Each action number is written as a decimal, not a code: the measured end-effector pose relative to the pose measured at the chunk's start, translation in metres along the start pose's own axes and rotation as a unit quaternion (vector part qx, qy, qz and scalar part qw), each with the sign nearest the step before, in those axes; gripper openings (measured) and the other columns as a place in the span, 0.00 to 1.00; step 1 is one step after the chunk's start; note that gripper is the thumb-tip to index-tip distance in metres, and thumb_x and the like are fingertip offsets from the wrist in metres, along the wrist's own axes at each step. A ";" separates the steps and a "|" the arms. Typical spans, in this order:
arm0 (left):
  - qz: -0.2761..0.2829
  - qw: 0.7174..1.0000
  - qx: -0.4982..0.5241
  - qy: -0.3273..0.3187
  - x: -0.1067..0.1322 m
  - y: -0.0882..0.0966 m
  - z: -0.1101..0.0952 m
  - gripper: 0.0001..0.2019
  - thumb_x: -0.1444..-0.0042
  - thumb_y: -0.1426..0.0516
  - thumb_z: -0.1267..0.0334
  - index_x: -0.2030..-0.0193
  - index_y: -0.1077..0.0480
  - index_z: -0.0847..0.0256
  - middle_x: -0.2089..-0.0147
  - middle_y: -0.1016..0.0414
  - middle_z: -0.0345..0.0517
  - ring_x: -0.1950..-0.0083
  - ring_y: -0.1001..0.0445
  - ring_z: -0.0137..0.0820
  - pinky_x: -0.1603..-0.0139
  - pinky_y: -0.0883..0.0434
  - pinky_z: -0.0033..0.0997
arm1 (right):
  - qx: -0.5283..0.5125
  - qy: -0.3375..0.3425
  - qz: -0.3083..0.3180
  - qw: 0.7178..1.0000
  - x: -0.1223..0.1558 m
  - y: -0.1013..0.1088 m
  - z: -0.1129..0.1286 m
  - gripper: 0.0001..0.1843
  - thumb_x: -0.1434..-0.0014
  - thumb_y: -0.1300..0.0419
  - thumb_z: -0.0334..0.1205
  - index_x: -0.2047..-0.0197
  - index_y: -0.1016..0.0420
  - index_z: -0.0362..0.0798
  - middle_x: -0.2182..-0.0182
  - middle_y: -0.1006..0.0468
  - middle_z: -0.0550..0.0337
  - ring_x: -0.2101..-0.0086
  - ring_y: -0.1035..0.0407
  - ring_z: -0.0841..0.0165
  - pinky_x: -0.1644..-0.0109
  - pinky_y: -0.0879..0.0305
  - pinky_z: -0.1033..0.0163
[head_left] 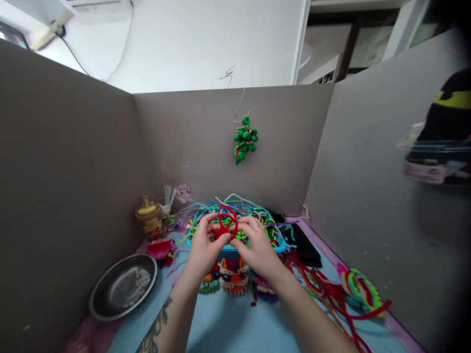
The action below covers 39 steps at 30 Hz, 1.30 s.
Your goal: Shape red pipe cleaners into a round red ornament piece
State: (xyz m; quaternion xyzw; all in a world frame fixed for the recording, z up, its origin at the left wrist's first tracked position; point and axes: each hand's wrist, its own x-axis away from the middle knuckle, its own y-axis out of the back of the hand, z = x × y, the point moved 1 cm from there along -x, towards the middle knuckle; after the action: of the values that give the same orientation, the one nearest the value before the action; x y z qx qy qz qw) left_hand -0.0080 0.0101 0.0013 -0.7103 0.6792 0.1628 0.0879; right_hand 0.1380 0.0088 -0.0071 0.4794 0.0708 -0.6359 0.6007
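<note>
Both hands are raised over the blue table [235,328] and pinch a red pipe-cleaner ring [225,225] with crossed spokes. My left hand [203,247] grips its left and lower side, fingers closed. My right hand [257,245] holds its right side, fingers curled on it. Behind the ring lies a blue tray [281,244] heaped with tangled pipe cleaners [239,206] in many colours. Below my hands stand small woven pipe-cleaner figures [232,279] in red, orange and white.
A metal bowl [123,287] with small white beads sits at front left, a yellow-lidded jar [149,219] behind it. Red pipe cleaners [324,294] and a neon bundle [360,289] lie right. A green pipe-cleaner ornament [245,138] hangs on the grey partition [235,147]. A black object [303,245] lies beside the tray.
</note>
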 end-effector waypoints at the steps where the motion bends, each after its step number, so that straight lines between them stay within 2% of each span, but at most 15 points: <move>1: -0.002 1.000 0.015 0.008 0.000 0.000 0.000 0.25 0.56 0.39 0.66 0.50 0.38 0.63 0.68 0.32 0.40 0.65 0.29 0.30 0.62 0.32 0.30 | -0.009 -0.004 -0.010 1.000 0.000 0.001 0.001 0.06 0.49 0.40 0.33 0.65 0.30 0.49 0.62 0.32 0.55 0.56 0.37 0.61 0.51 0.40 0.54; 6: 0.006 0.996 0.082 0.030 0.000 -0.003 -0.003 0.25 0.57 0.38 0.66 0.50 0.38 0.63 0.70 0.31 0.37 0.67 0.29 0.28 0.65 0.32 0.27 | -0.029 -0.020 -0.070 0.997 0.001 0.000 0.005 0.02 0.47 0.40 0.33 0.71 0.29 0.48 0.66 0.31 0.57 0.61 0.35 0.64 0.54 0.39 0.57; 14: -0.047 0.989 0.139 0.015 0.002 -0.007 -0.003 0.25 0.56 0.38 0.67 0.50 0.41 0.61 0.68 0.30 0.38 0.67 0.28 0.27 0.63 0.32 0.27 | -0.100 -0.043 -0.103 0.989 0.010 -0.012 0.007 0.04 0.42 0.44 0.34 0.68 0.29 0.49 0.70 0.25 0.59 0.66 0.31 0.66 0.59 0.35 0.61; 18: -0.065 0.990 0.123 0.007 0.002 -0.008 -0.002 0.26 0.55 0.39 0.68 0.49 0.40 0.61 0.69 0.32 0.37 0.67 0.29 0.26 0.63 0.32 0.26 | -0.069 -0.009 -0.114 0.991 0.012 -0.014 0.010 0.07 0.42 0.46 0.33 0.70 0.28 0.49 0.70 0.24 0.57 0.66 0.31 0.65 0.59 0.35 0.60; 24: -0.077 0.995 0.063 -0.010 0.003 -0.008 -0.004 0.25 0.55 0.40 0.68 0.48 0.40 0.62 0.68 0.33 0.38 0.66 0.29 0.28 0.61 0.31 0.29 | -0.057 0.034 -0.090 0.994 0.010 -0.014 0.009 0.08 0.42 0.46 0.31 0.70 0.29 0.49 0.71 0.25 0.58 0.67 0.32 0.66 0.60 0.35 0.60; 27: -0.036 0.999 0.035 -0.010 0.002 -0.005 -0.003 0.26 0.53 0.41 0.67 0.46 0.40 0.62 0.69 0.31 0.39 0.66 0.28 0.30 0.64 0.31 0.29 | -0.050 0.014 -0.079 0.996 0.005 -0.008 0.005 0.05 0.44 0.43 0.32 0.69 0.27 0.49 0.70 0.27 0.58 0.63 0.33 0.65 0.56 0.37 0.58; 33: 0.114 0.993 0.021 0.002 0.005 -0.001 0.005 0.30 0.52 0.42 0.67 0.41 0.44 0.60 0.71 0.30 0.39 0.71 0.31 0.28 0.71 0.37 0.26 | -0.075 -0.034 -0.049 0.995 -0.002 0.009 -0.004 0.03 0.48 0.40 0.32 0.73 0.28 0.49 0.66 0.34 0.59 0.62 0.36 0.65 0.54 0.39 0.58; 39: 0.169 0.985 0.006 0.019 0.010 -0.004 0.004 0.31 0.52 0.43 0.68 0.40 0.45 0.63 0.71 0.32 0.37 0.73 0.35 0.25 0.73 0.41 0.24 | -0.061 -0.021 -0.016 0.998 -0.002 0.009 -0.001 0.05 0.50 0.39 0.31 0.76 0.28 0.48 0.67 0.35 0.60 0.61 0.37 0.65 0.54 0.40 0.57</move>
State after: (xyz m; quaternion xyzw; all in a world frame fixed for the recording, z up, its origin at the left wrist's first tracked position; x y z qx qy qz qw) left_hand -0.0039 0.0021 -0.0065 -0.5876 0.7921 0.1574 0.0504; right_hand 0.1457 0.0086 -0.0021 0.4276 0.1043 -0.6496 0.6200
